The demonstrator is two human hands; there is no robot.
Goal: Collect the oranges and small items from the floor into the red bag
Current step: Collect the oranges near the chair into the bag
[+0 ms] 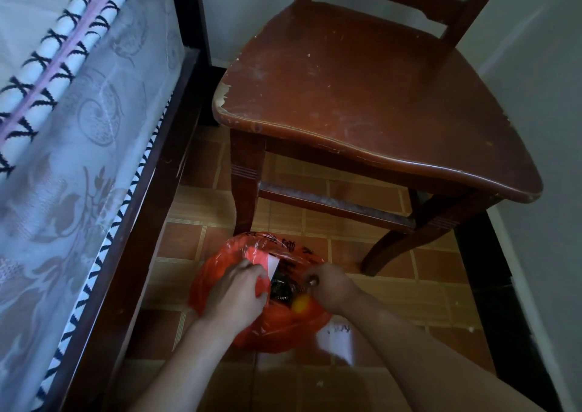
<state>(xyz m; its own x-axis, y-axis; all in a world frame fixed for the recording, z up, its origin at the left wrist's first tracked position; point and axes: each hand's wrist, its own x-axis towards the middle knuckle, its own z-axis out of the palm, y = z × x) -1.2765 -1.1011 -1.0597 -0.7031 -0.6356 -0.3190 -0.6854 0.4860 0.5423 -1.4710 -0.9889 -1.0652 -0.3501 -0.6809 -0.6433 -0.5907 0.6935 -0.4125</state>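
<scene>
The red plastic bag (280, 326) lies open on the tiled floor in front of the chair. My left hand (234, 295) grips the bag's left rim and holds the mouth apart. My right hand (330, 287) is over the right side of the opening, its fingers curled round a small dark item (311, 282). An orange (300, 303) shows inside the bag just below that hand. Something dark (281, 289) lies deeper in the bag. A white card or paper (273, 265) sticks up at the bag's far rim by my left fingers.
A worn brown wooden chair (362, 90) stands right behind the bag, its front legs close to it. A bed with a lace cover (78, 128) and dark frame runs along the left. A grey wall (541, 128) closes the right side. A pale scrap (335, 337) lies beside the bag.
</scene>
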